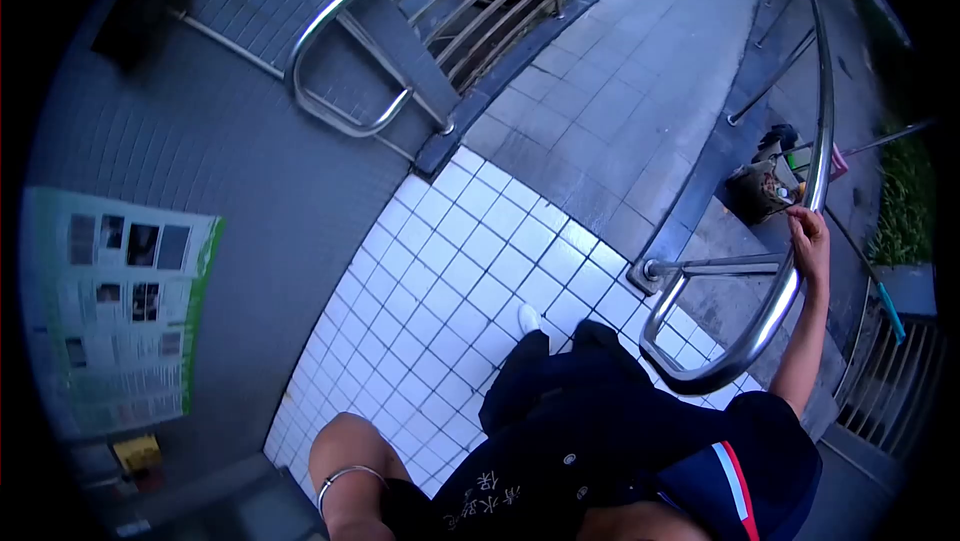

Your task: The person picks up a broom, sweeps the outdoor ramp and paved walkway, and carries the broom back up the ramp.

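My right hand (810,244) is at the curved metal handrail (822,121) on the right, its fingers bent and closed over the tube. The forearm comes up along the outer side of the rail. Just past the fingertips, a bag or bin filled with mixed items (762,191) stands by the rail. On the lower left my left arm (345,441) is bent, with a silver bangle around it. The left hand itself lies outside the picture.
White tiles (450,241) lie underfoot, leading to a grey paved ramp (610,101). A second metal railing (300,71) stands at the upper left. A poster (125,301) hangs on the grey wall. Beyond the right rail are a teal-handled pole (888,311) and a metal grate (895,371).
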{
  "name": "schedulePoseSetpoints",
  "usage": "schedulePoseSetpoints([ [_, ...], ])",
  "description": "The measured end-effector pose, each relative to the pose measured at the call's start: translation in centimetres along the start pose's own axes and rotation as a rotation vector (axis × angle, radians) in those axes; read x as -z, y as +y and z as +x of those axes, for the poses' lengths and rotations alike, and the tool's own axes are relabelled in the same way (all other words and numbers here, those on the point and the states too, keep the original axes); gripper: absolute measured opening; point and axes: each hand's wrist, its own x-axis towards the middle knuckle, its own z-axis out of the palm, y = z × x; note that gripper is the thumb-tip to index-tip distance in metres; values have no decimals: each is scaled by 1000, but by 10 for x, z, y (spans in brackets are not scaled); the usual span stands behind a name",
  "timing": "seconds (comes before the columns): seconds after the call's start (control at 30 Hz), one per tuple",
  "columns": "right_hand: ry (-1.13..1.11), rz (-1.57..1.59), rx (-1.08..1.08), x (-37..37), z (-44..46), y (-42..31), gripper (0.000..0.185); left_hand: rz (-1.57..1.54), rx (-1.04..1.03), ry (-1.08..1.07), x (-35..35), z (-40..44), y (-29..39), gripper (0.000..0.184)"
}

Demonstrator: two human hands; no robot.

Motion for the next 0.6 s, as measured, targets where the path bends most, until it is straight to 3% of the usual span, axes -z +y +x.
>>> schedulePoseSetpoints([
  [0.17, -41, 233, -265, -1, -8, 22, 10, -18, 5, -7, 63, -7, -36, 13],
  [0.33, -106, 124, -429, -1, 2, 8, 15, -163, -22, 26, 116, -14, -106, 12],
  [0.43, -133, -212, -604, -18, 24, -4, 17, -204, -39, 53, 137, -24, -164, 13],
  [0.53, -181, 6, -466, -70, 80, -8, 23, -179, -48, 78, 152, -20, -229, 12],
  [0.6, -175, 170, -271, -102, 139, -75, 21, -177, -16, 100, 161, -10, -272, 11],
])
